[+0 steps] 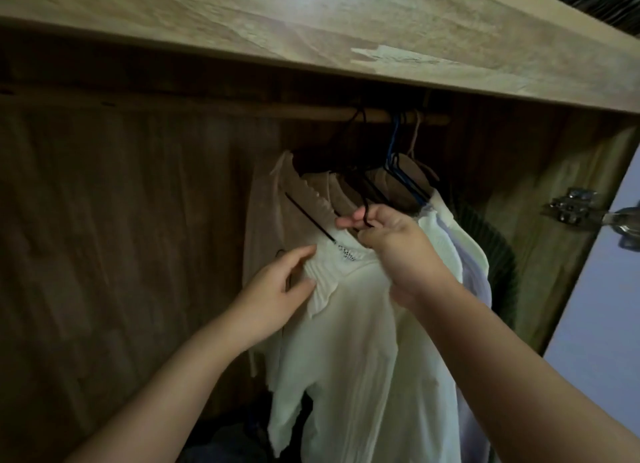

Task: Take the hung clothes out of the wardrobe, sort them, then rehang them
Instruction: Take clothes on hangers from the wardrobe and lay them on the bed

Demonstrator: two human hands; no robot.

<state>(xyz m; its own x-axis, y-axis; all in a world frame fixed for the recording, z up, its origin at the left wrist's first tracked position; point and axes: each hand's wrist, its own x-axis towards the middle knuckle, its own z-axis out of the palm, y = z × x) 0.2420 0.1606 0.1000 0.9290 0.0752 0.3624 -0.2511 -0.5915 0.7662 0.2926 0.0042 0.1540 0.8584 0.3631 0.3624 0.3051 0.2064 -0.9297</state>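
We're at the wardrobe with the cream-white knitted top (353,324) in front of us at six o'clock, off the round wooden rail (381,115). Our right hand (391,234) pinches the hook of its thin black hanger (311,220), fingers curled tight on the wire, and our left hand (277,289) pinches the ribbed collar between thumb and fingers. Is this top coming out or going back? We can't tell; we'd guess it's being settled on its hanger.

Next call: lift the hook to twelve o'clock and over the rail. Free rail runs off toward nine o'clock. At one o'clock the blue and pink hangers (398,151) crowd together, with the beige pleated blouse (277,213) just behind. The pale wooden top panel (311,22) overhangs close above, so headroom looks tight. The metal door hinge (571,206) sits at three o'clock, well apart.
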